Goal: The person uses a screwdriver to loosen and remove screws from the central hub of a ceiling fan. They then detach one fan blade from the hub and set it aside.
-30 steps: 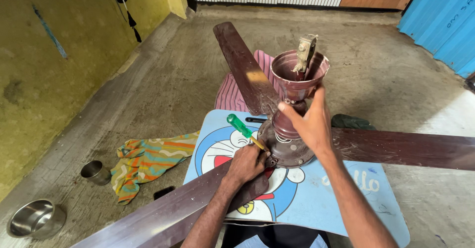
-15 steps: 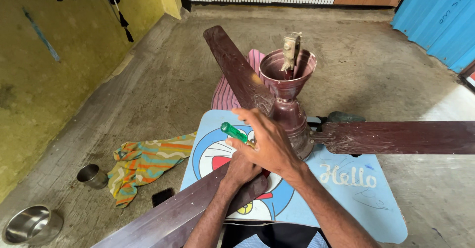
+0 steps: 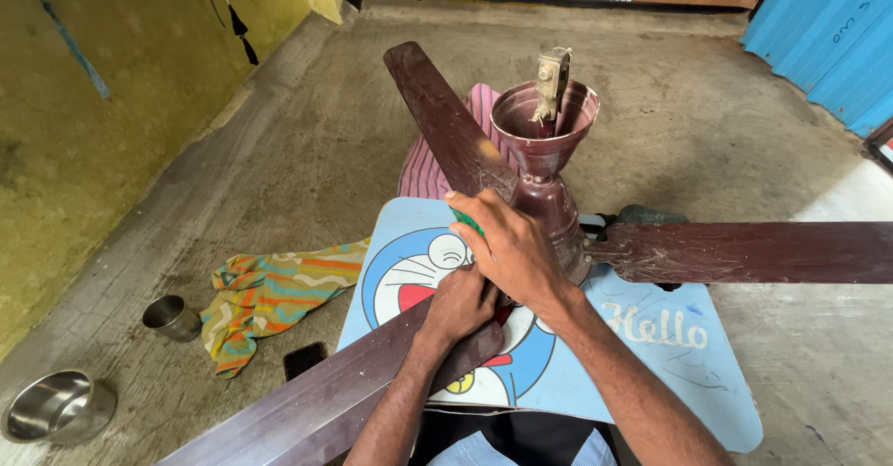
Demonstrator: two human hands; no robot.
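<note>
Two hands yours, left hand [image 3: 462, 300] gripping green screwdriver [image 3: 465, 221], right hand [image 3: 510, 247] fingers curled over ceiling fan [image 3: 549, 201], blue cartoon bench [image 3: 660, 354], concrete floor [image 3: 307, 150], yellow wall [image 3: 84, 103].

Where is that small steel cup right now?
In the head view, the small steel cup stands on the concrete floor at lower left, just left of the colourful cloth and above the steel bowl.

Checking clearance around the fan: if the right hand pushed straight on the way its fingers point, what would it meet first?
Probably the far fan blade: the right hand points up-left toward its base, beside the motor housing. Depth is unclear.
</note>
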